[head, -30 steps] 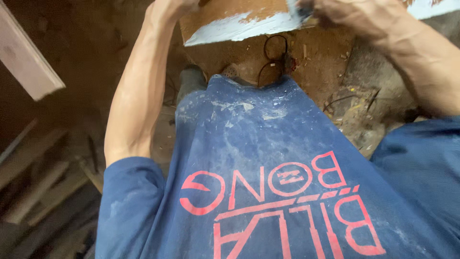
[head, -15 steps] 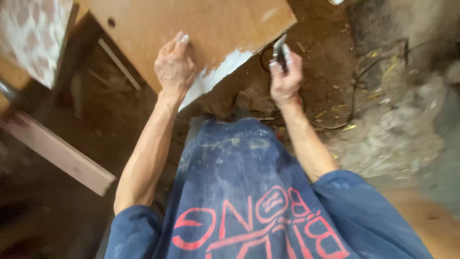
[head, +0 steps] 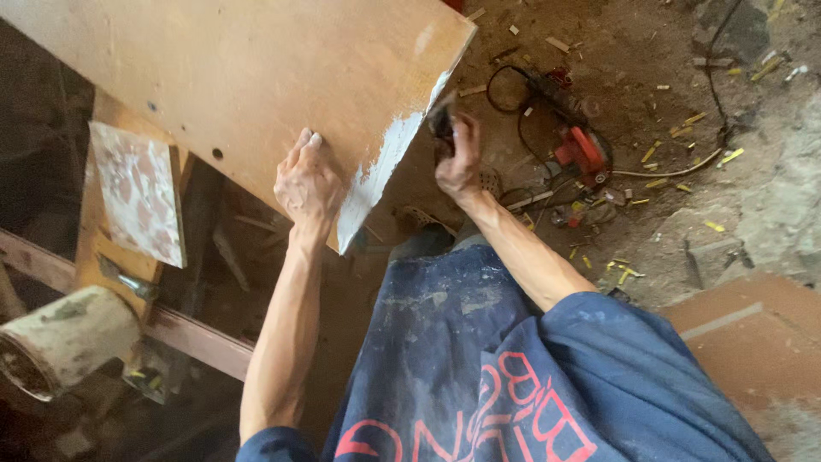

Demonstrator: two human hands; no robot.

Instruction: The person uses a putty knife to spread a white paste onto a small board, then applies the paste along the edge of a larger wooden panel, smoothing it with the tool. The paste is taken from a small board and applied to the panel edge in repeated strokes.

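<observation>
I saw the left hand (head: 308, 181) lying flat, fingers spread, on the brown plywood board (head: 256, 77) — the right hand (head: 459, 158) was closed around a small dark tool (head: 441, 127) at the board's white-smeared edge beside it.

There are two hands, a left hand (head: 308, 184) and a right hand (head: 459, 158). There is one big brown board (head: 248, 77), one small speckled slab (head: 137, 192), and one red power tool (head: 581, 152).

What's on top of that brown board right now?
The left hand rests flat on the brown board, beside white smears along its edge. The right hand grips a dark tool there; its working end is hidden.
</observation>
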